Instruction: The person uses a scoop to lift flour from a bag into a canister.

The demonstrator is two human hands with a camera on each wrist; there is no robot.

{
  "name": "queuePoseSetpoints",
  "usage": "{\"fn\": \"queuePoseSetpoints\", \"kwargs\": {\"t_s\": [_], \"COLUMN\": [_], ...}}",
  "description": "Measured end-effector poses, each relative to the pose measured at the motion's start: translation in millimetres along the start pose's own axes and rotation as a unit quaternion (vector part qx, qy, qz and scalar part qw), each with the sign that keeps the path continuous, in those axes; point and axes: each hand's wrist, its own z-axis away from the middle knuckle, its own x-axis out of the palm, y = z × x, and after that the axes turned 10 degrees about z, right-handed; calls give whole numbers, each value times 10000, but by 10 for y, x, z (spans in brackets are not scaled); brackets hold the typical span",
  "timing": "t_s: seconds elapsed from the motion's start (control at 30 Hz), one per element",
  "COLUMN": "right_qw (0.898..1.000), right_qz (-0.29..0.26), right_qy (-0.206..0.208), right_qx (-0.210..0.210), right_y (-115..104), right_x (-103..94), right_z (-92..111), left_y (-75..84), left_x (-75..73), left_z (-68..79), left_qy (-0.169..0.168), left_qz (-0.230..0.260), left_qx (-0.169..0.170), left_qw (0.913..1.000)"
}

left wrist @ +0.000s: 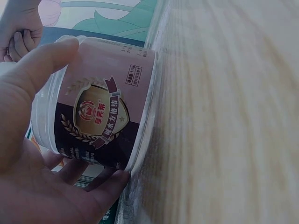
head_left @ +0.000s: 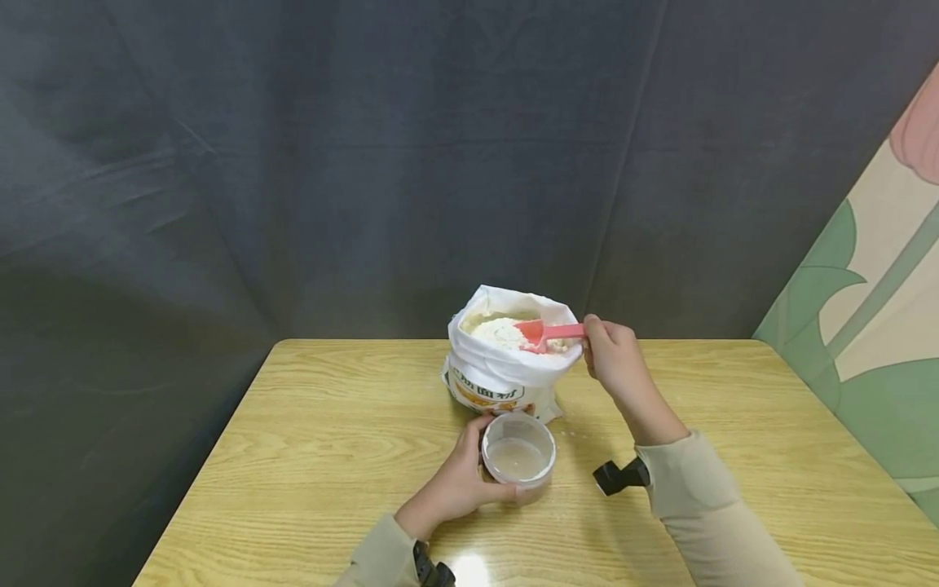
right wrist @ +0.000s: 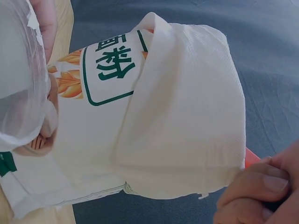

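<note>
A white flour bag (head_left: 499,371) with its top rolled down stands on the table, white flour (head_left: 499,332) showing inside. My right hand (head_left: 612,355) grips the handle of a pink scoop (head_left: 563,331), whose bowl lies in the flour at the bag's mouth. In the right wrist view the folded rim of the bag hides most of the scoop. My left hand (head_left: 469,473) holds a clear plastic jar (head_left: 517,448) in front of the bag, fingers and thumb around its side. Its printed label (left wrist: 100,107) shows in the left wrist view; the jar's mouth is uncovered.
The wooden table (head_left: 330,456) ends at a dark curtain (head_left: 367,163) just behind the bag. A panel with a flower pattern (head_left: 880,326) borders the right side. Small white specks lie on the wood near the jar.
</note>
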Motion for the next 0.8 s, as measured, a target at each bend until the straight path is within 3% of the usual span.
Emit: {"fn": "queuePoseSetpoints", "kwargs": {"t_s": [0.23, 0.8], "right_qw": [9986, 9940], "right_qz": [-489, -955], "right_qy": [108, 182], "right_qx": [149, 496], "right_y": [16, 26], "right_x": [25, 6], "right_z": [-11, 20], "left_y": [7, -1], "left_x": [-5, -12], "left_z": [3, 9], "left_qy": [33, 41], "left_qz": [-98, -135], "left_qx": [7, 22], "left_qw": [9999, 9999]}}
